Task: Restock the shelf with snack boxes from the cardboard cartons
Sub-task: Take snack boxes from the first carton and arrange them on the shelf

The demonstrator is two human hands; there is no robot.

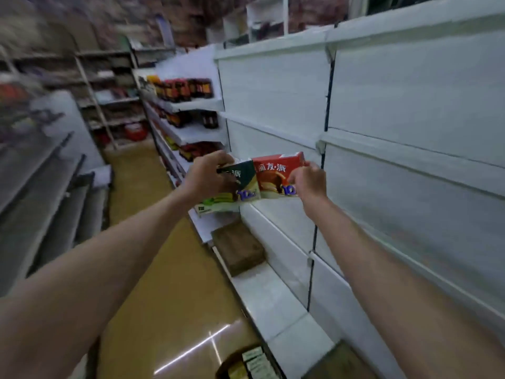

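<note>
White shelf [276, 214] runs along the right, and both boxes hover upright just above its edge: left hand [207, 173] grips the green box [243, 184], right hand [308, 181] pinches the red box [276, 173], shelf directly below.

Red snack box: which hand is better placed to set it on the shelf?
Probably the right hand: its fingers already grip the red snack box, nearest the white shelf. The left hand holds the green box.
</note>
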